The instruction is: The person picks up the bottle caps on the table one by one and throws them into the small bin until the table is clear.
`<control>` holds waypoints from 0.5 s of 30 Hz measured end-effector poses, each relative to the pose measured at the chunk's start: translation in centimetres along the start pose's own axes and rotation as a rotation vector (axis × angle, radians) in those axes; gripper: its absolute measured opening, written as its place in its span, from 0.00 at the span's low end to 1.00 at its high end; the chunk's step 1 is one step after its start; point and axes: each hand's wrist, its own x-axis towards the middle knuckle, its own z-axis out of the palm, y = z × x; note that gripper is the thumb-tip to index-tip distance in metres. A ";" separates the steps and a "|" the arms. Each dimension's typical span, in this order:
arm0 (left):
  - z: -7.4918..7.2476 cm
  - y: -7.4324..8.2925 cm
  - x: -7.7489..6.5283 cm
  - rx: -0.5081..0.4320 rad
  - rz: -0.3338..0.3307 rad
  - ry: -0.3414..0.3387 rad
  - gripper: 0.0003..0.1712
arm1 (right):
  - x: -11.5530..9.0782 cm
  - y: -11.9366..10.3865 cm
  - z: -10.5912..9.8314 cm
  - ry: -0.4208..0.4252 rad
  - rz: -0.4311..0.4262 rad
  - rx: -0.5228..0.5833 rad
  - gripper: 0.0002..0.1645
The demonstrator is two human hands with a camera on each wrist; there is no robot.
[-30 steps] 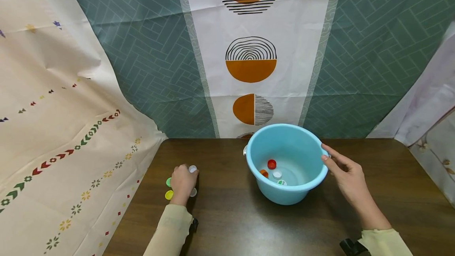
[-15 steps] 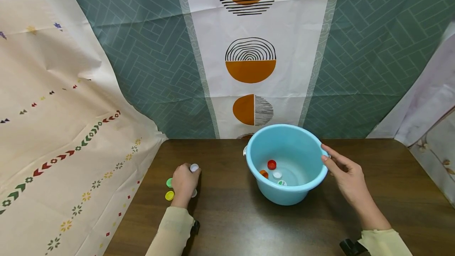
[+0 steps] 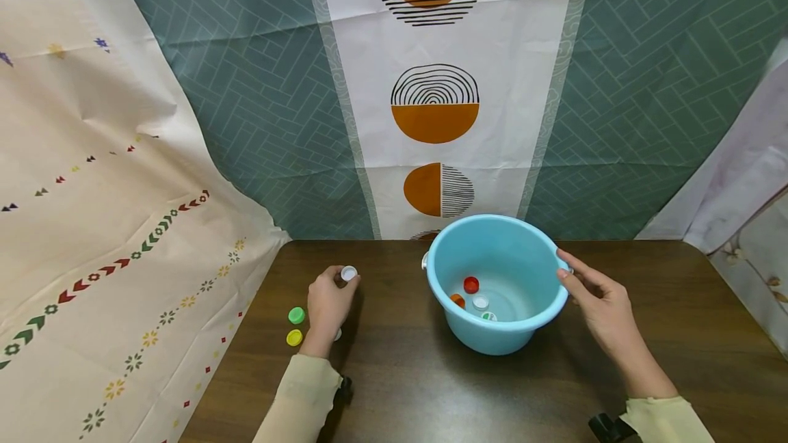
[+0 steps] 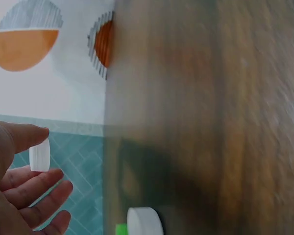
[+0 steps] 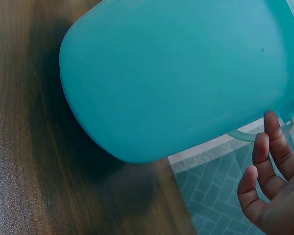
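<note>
Between thumb and fingertips, my left hand [image 3: 329,299] pinches a white bottle cap [image 3: 349,273], raised above the table; the left wrist view shows this cap [image 4: 39,155] edge-on. Beside that hand lie a green cap [image 3: 297,315] and a yellow cap [image 3: 294,338]. Another white cap [image 4: 144,223] is mostly hidden behind the wrist in the head view. My right hand [image 3: 600,303] holds the rim of a light blue bucket [image 3: 492,337] at its right side. Inside the bucket are a red cap [image 3: 470,284], an orange cap [image 3: 457,300], a white cap [image 3: 480,303] and a white-and-green cap [image 3: 488,316].
Everything stands on a dark brown wooden table [image 3: 394,388]. A patterned cloth [image 3: 431,149] hangs behind its far edge, and a cream cloth [image 3: 154,272] drapes along the left. The bucket's white handle [image 5: 245,136] shows beside the right fingers.
My left hand has lifted the white cap off the table and moved a little right and away from me, uncovering more of the green cap. The right hand and bucket stay in place.
</note>
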 end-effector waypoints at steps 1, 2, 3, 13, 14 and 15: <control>0.0 0.2 0.0 -0.021 0.005 0.002 0.22 | 0.0 0.0 0.0 0.001 -0.001 0.000 0.27; 0.0 0.4 0.0 -0.040 0.011 0.005 0.22 | 0.0 0.0 0.0 0.000 -0.002 0.000 0.27; 0.0 0.6 0.0 -0.061 0.017 0.007 0.22 | 0.0 0.0 0.0 0.000 -0.003 0.000 0.27; -0.2 2.7 0.0 -0.230 0.071 0.044 0.20 | 0.0 0.0 -0.1 -0.008 -0.010 0.006 0.27; -0.3 2.9 0.0 -0.243 0.079 0.049 0.20 | 0.0 0.0 0.0 -0.008 -0.011 0.006 0.27; -0.4 3.2 0.0 -0.253 0.087 0.055 0.20 | 0.0 0.1 0.0 -0.008 -0.012 0.007 0.27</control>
